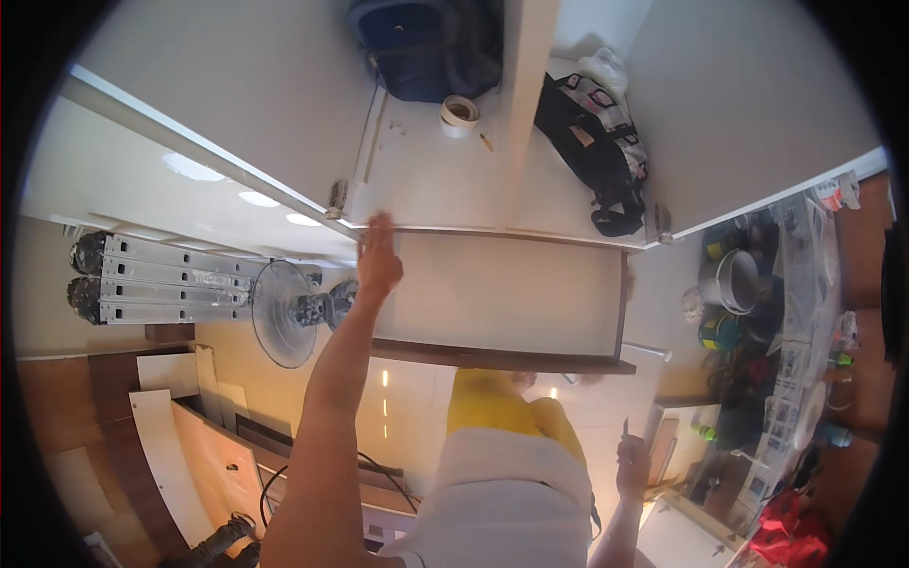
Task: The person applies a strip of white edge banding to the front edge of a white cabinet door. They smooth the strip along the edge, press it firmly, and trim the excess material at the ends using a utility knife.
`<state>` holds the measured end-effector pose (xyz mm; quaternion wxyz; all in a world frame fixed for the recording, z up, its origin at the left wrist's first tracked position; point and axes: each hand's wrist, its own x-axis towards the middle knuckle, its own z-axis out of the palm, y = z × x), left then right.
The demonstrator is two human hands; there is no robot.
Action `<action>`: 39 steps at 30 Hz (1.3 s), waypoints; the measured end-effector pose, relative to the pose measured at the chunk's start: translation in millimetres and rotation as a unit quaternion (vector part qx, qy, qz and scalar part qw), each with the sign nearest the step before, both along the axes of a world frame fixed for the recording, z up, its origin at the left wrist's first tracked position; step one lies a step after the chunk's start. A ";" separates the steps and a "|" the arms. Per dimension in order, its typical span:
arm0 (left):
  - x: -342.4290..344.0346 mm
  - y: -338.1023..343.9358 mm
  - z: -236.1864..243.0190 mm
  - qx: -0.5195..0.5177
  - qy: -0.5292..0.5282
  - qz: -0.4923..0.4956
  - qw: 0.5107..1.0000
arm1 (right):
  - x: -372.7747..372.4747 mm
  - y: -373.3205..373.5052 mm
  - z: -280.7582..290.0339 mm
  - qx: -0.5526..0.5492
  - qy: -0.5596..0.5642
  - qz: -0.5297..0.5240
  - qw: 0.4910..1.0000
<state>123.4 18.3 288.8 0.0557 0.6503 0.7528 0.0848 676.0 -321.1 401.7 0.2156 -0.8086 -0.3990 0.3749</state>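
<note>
An open drawer (492, 289) with a pale bottom and brown front juts out below the white cupboard. My left hand (379, 256) is at its left end, fingers stretched up to the cupboard's lower edge near a metal hinge (337, 197); whether they press on it I cannot tell. Lower right, my right hand (632, 459) is closed on a slim upright tool (626, 428), too small to identify.
The cupboard holds a blue bag (417, 52), tape rolls (458, 127) and a black bag (592, 151). A ladder (161, 276) and pedestal fan (282, 308) stand left, loose panels (151, 426) below them. Pots (734, 279) and a cluttered rack line the right.
</note>
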 end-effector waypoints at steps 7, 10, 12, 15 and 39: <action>-48.2 12.2 -57.3 0.061 -0.400 0.447 0.798 | 0.2 -16.3 3.6 0.024 -0.014 -0.017 0.999; -91.8 33.0 -77.1 0.184 -0.678 0.461 0.542 | -11.1 -9.2 -2.9 0.015 -0.004 0.008 1.000; -70.8 47.3 -82.4 0.195 -0.745 0.443 0.460 | -7.4 -8.6 0.1 -0.001 -0.030 0.013 0.999; -61.1 57.8 -81.5 0.243 -0.760 0.436 0.416 | -7.7 -11.2 0.8 -0.001 -0.040 0.008 0.999; -93.4 60.2 -55.3 0.141 -0.722 0.467 0.491 | -70.8 -1.2 18.9 0.014 -0.064 -0.005 0.998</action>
